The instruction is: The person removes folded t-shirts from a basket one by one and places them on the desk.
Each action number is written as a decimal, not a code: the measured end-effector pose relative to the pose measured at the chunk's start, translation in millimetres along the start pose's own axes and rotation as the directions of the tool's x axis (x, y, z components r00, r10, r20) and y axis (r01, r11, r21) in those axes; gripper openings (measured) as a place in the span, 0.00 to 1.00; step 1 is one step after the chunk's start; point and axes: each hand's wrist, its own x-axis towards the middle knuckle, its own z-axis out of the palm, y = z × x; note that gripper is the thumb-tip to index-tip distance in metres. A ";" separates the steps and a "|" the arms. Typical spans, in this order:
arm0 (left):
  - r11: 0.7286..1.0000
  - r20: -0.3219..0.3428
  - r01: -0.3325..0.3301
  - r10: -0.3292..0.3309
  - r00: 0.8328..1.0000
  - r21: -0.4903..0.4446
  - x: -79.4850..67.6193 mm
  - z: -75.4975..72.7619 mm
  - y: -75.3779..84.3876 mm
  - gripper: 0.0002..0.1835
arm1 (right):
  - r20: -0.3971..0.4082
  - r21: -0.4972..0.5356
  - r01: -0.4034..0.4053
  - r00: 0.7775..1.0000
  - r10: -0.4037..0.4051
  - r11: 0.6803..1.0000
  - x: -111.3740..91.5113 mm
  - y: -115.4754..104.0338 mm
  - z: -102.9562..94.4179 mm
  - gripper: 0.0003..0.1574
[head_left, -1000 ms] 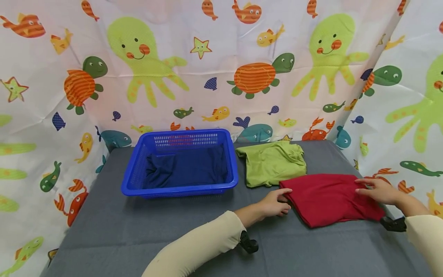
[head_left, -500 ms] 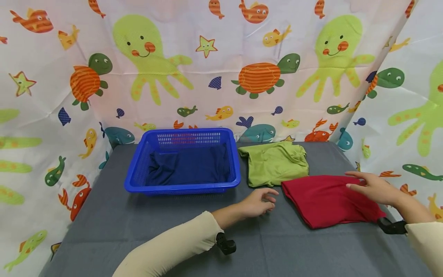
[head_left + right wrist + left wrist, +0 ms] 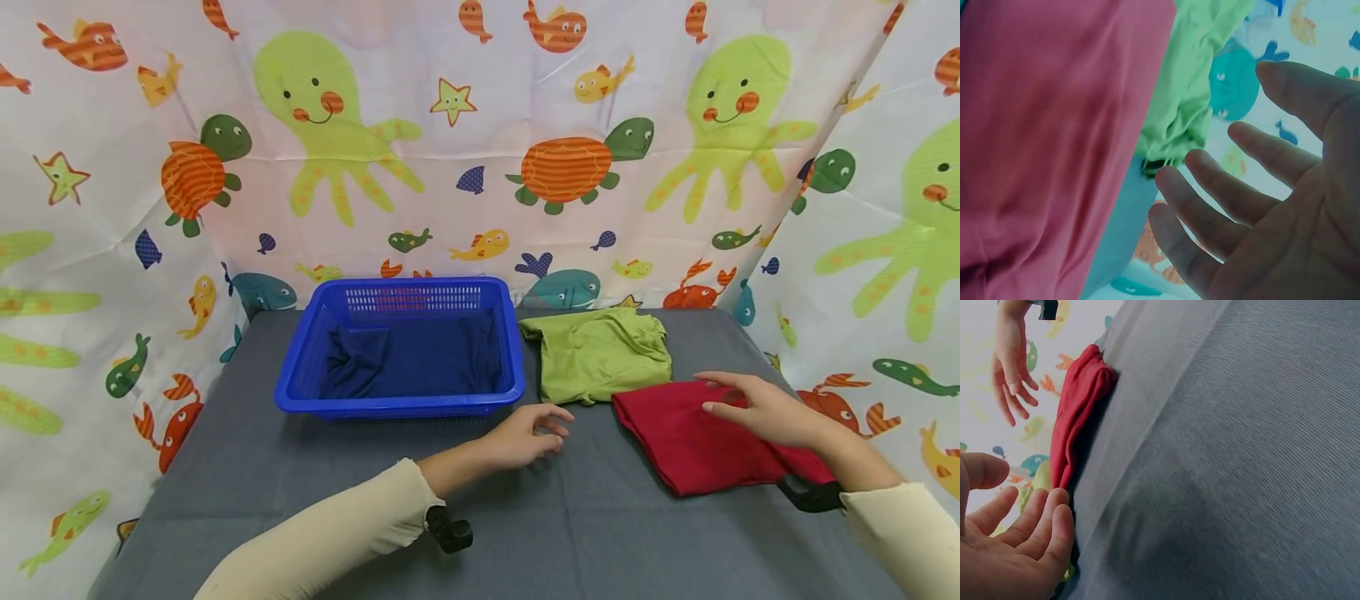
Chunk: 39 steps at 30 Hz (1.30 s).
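Your right hand point(image 3: 768, 412) is over the red cloth point(image 3: 690, 446), left hand point(image 3: 525, 436) near the blue basket point(image 3: 397, 407); both hands' fingers point(image 3: 1235, 189) loose, released.

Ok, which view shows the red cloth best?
Head: it shows most of the red cloth from above, though the right hand hides part. Left wrist shows it as a narrow, edge-on strip; right wrist, a close, cropped part.

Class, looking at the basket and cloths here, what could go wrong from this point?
In the head view, the red cloth meets the green cloth; if they actually touch, lifting one might drag the other.
The left hand appears near the blue basket and could nudge it.
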 end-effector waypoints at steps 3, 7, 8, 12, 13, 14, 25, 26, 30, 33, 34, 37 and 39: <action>1.000 0.007 0.000 0.000 1.000 0.013 -7.3 -6.1 -0.8 0.20 | 0.009 0.004 0.016 1.000 -0.016 1.000 3.3 -11.0 2.9 0.33; 0.999 0.010 -0.017 0.017 1.000 0.028 -16.7 -15.3 3.1 0.19 | 0.012 0.011 0.034 0.999 -0.034 0.999 7.6 -26.5 4.9 0.34; 0.999 0.010 -0.021 0.021 1.000 0.031 -19.2 -17.5 4.8 0.19 | 0.012 0.014 0.039 0.999 -0.039 0.999 8.5 -30.4 5.7 0.34; 0.999 0.018 -0.022 0.021 1.000 0.038 -29.2 -25.8 10.6 0.18 | 0.016 0.035 0.061 0.998 -0.062 0.998 11.8 -45.3 9.1 0.34; 0.999 0.020 -0.025 0.024 1.000 0.040 -31.5 -27.8 12.0 0.18 | 0.017 0.041 0.067 0.998 -0.068 0.997 12.9 -48.8 10.2 0.34; 0.999 0.022 -0.029 0.028 0.999 0.042 -33.8 -30.2 13.4 0.18 | 0.017 0.049 0.074 0.997 -0.075 0.996 13.9 -52.3 11.2 0.35; 0.998 -0.071 -0.059 0.061 0.996 0.037 -59.0 -75.9 24.3 0.18 | 0.061 0.154 0.129 0.988 -0.140 0.980 43.9 -87.5 22.9 0.33; 0.998 -0.084 -0.055 0.058 0.995 0.034 -61.8 -79.7 23.9 0.18 | 0.065 0.166 0.138 0.987 -0.150 0.976 46.8 -90.1 26.0 0.33; 0.998 -0.114 -0.059 0.062 0.992 0.027 -69.8 -92.2 23.1 0.19 | 0.067 0.203 0.171 0.980 -0.188 0.964 56.0 -99.8 37.0 0.32; 0.998 -0.141 -0.063 0.066 0.988 0.021 -74.0 -101.4 24.7 0.18 | 0.052 0.220 0.191 0.977 -0.207 0.957 63.7 -107.1 43.0 0.31; 0.998 -0.153 -0.061 0.064 0.986 0.022 -75.6 -104.9 25.4 0.18 | 0.045 0.224 0.201 0.975 -0.216 0.954 67.0 -109.9 44.5 0.30; 0.997 -0.188 -0.065 0.073 0.979 0.046 -80.9 -117.4 27.0 0.17 | 0.022 0.226 0.224 0.972 -0.235 0.948 77.7 -119.1 48.1 0.30; 0.996 -0.211 -0.067 0.079 0.974 0.066 -83.6 -126.9 25.4 0.18 | 0.010 0.230 0.234 0.970 -0.243 0.945 85.3 -126.3 50.7 0.29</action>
